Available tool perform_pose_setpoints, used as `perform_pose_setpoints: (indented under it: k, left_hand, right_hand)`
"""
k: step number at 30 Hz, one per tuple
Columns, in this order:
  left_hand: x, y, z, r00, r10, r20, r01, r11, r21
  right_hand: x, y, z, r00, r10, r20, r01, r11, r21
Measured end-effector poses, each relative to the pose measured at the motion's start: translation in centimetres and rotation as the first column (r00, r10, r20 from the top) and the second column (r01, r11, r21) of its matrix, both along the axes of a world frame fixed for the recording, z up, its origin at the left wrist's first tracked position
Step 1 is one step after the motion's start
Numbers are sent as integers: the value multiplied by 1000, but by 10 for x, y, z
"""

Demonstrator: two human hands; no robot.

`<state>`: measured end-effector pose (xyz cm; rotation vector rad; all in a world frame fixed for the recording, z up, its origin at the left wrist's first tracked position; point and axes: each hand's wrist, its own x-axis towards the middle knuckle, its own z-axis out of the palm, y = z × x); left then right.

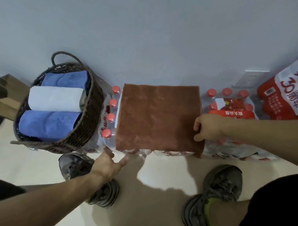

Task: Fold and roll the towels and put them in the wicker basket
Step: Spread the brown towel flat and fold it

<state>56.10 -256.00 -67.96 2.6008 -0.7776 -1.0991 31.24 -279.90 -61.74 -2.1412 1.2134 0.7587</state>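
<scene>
A brown towel point(158, 119), folded flat into a rough square, lies in the middle of the frame on top of shrink-wrapped packs of bottles point(110, 118). The right hand point(206, 127) pinches its right edge near the lower corner, thumb on top and fingers curled under the cloth. The left hand point(111, 163) hangs at the lower left of the towel, fingers spread and relaxed, holding nothing; whether the fingertips touch the pack's wrap I cannot tell.

The basket point(92, 116) sits at the left of the frame, just beside the bottles, with three rolled towels already in it: a blue roll point(67, 79) at the top, a white roll point(55, 99) in the middle and another blue roll point(47, 123) at the bottom. They lie side by side and fill it almost wall to wall.

Judging from this, the brown towel is folded but not yet rolled. The risks follow from the surface: bottle caps and wrap make a bumpy, yielding bed (hardly a table), so a roll started here may come out loose or skewed. The towel's lower right corner point(198, 153) already droops over the pack's edge, and a one-sided pull by the right hand could drag the whole fold off onto the floor point(158, 191). With the basket so full, a slack roll may not fit, or may unfurl when pushed in.
</scene>
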Motion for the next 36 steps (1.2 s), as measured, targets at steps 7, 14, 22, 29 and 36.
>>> perform_pose_setpoints:
  k: [7,14,22,29,36]
  left_hand:
    - [-12,-19,11,811,442,-382,-562,771,-301]
    - [6,-24,7,727,493,-478,-639,741,-207]
    - [22,-27,28,474,372,-798,-693,717,-78]
    - [24,-35,57,541,188,-820,-658,702,-273]
    - [30,-40,67,554,32,-832,-466,840,-278]
  right_hand:
    - [32,0,24,992,93,-86,-98,994,-52]
    - [50,10,23,994,105,27,-103,993,-62]
    - [84,20,32,958,156,239,-157,987,-14]
    - [122,71,17,855,125,503,-240,956,170]
    - [133,84,-3,818,130,560,-142,990,-22]
